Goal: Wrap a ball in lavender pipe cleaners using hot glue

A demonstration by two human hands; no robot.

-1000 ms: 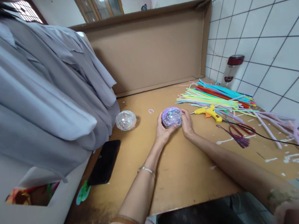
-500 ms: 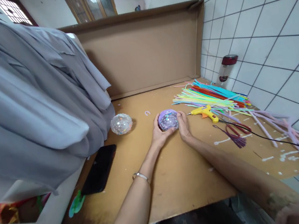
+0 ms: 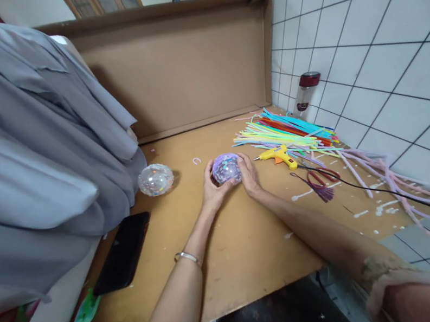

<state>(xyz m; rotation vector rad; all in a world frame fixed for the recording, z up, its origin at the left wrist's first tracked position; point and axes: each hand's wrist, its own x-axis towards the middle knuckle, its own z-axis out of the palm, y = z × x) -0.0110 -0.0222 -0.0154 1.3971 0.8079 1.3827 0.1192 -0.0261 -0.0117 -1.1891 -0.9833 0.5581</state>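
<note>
Between my two hands, at the middle of the wooden table, is a round clear ball (image 3: pixel 226 169) with purple round its rim and inside. My left hand (image 3: pixel 213 187) wraps its left side, thumb along the near edge. Against the right side of the ball lie the fingers of my right hand (image 3: pixel 249 175). A second clear ball (image 3: pixel 156 179) with small coloured specks rests to the left, touched by neither hand. Behind my hands lies a small pale curved piece (image 3: pixel 197 160). A yellow glue gun (image 3: pixel 279 156) lies right of my right hand, its nozzle pointing toward it.
Pipe cleaners (image 3: pixel 288 129) in several colours are piled at the right, near a red-lidded jar (image 3: pixel 307 92). Red-handled scissors (image 3: pixel 322 176) and a black cord lie nearer. At left are a black phone (image 3: pixel 123 252), a green item (image 3: pixel 85 310) and grey cloth (image 3: pixel 29 137). Cardboard (image 3: pixel 178 68) stands behind.
The whole view has shifted, so the table's things appear further left. Both hands stay round the purple ball, with the right fingers now slightly more over its right side.
</note>
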